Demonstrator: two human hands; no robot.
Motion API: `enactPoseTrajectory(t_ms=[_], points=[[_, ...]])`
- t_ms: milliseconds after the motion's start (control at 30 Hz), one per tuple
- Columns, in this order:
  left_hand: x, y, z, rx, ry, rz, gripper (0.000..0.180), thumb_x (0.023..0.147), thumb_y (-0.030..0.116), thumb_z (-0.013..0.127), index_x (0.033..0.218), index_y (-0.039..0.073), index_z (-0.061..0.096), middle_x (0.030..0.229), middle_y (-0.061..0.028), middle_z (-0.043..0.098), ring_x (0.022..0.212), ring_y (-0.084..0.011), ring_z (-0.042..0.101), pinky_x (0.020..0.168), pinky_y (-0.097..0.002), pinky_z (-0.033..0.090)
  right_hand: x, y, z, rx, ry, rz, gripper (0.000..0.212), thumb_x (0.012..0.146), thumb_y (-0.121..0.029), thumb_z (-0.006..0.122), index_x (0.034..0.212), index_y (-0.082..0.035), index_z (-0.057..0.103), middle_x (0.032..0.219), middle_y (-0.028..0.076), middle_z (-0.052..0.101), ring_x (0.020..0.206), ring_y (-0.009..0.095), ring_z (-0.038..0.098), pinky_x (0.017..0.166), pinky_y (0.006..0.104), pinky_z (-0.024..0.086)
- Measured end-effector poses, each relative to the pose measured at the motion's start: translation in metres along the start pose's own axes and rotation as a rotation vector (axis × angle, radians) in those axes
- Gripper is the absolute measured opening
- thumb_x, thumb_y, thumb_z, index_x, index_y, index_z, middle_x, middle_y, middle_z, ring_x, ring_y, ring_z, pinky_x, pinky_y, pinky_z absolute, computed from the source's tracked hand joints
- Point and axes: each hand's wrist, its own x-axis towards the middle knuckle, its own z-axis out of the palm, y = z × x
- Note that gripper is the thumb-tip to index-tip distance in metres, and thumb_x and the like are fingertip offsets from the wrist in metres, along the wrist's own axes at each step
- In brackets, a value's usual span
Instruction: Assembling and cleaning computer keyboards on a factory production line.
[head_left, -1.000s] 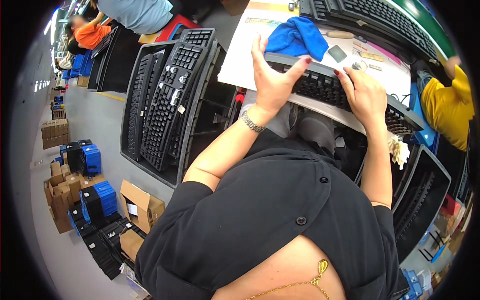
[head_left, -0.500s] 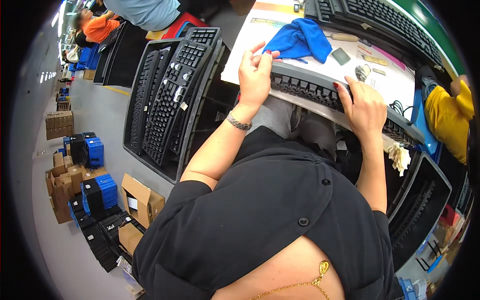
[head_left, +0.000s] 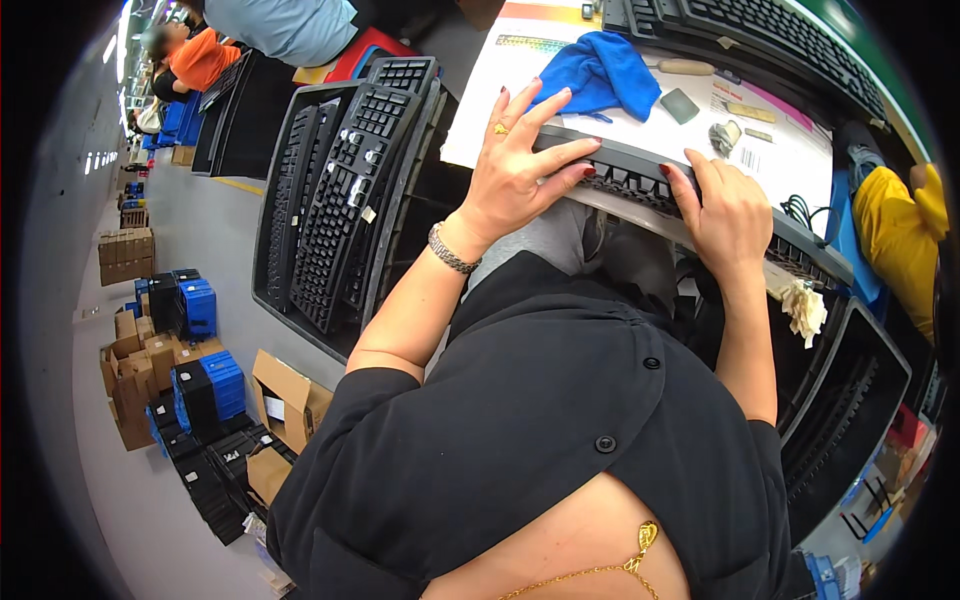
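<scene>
A black keyboard [head_left: 632,188] lies along the near edge of the white work table, tilted so its keys face me. My right hand [head_left: 728,212] grips its right part, thumb on the key side and fingers over the far edge. Across its left part, my left hand [head_left: 518,172] is open with the fingers spread; thumb and index finger rest at the keys and upper edge. Part of the key rows is hidden by both hands. Just beyond the left fingers lies a crumpled blue cloth [head_left: 605,75].
More keyboards [head_left: 780,45] lie at the table's back. A grey pad [head_left: 679,106], a wooden-handled tool [head_left: 686,67] and a black cable [head_left: 803,214] are nearer. At left stands a black bin [head_left: 262,240] of keyboards; another bin [head_left: 850,400] is at right. A person in yellow [head_left: 895,240] sits right.
My left hand has left the keyboard's left end and moved right and slightly nearer over the keys, its fingers spreading. The right hand stays in place on the keyboard.
</scene>
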Motion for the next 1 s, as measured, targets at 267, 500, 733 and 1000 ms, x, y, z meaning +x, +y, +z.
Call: enactPoseTrajectory(t_ms=[267,500,733,1000], points=[[-0.007,-0.017,-0.008,0.026,0.002,0.017,0.03,0.086,0.032,0.083,0.115,0.027,0.082,0.154,-0.0075,0.057,0.151,-0.0335,0.042,0.13,-0.0561,0.022,0.0,0.0,0.001,0.012,0.028,-0.01,0.037,0.099,-0.043,0.071,0.104,-0.007,0.076,0.079,0.004,0.07,0.065,0.02,0.064,0.063,0.0307,0.05],[-0.006,-0.008,-0.011,0.07,-0.011,0.002,0.034,0.085,0.031,0.084,0.119,0.028,0.082,0.156,-0.0101,0.056,0.152,-0.0348,0.042,0.13,-0.0539,0.022,0.001,-0.001,-0.001,0.002,0.011,0.0,0.037,0.099,-0.043,0.071,0.104,-0.007,0.076,0.079,0.004,0.071,0.065,0.02,0.064,0.063,0.0308,0.05],[0.005,0.009,0.013,0.0,-0.033,0.032,0.036,0.085,0.043,0.082,0.119,0.031,0.08,0.159,-0.0049,0.053,0.154,-0.0327,0.038,0.131,-0.0562,0.016,0.003,-0.002,0.0,0.0,0.003,-0.007,0.036,0.1,-0.043,0.07,0.105,-0.007,0.077,0.08,0.004,0.071,0.066,0.021,0.065,0.063,0.0311,0.05],[-0.012,-0.033,-0.023,0.132,-0.043,-0.031,0.046,0.086,0.057,0.075,0.124,0.031,0.079,0.158,-0.0048,0.054,0.158,-0.0307,0.03,0.132,-0.0549,0.007,-0.001,-0.002,-0.002,0.013,-0.094,0.039,0.034,0.103,-0.039,0.064,0.113,-0.008,0.075,0.091,0.005,0.073,0.075,0.024,0.068,0.07,0.0338,0.051]])
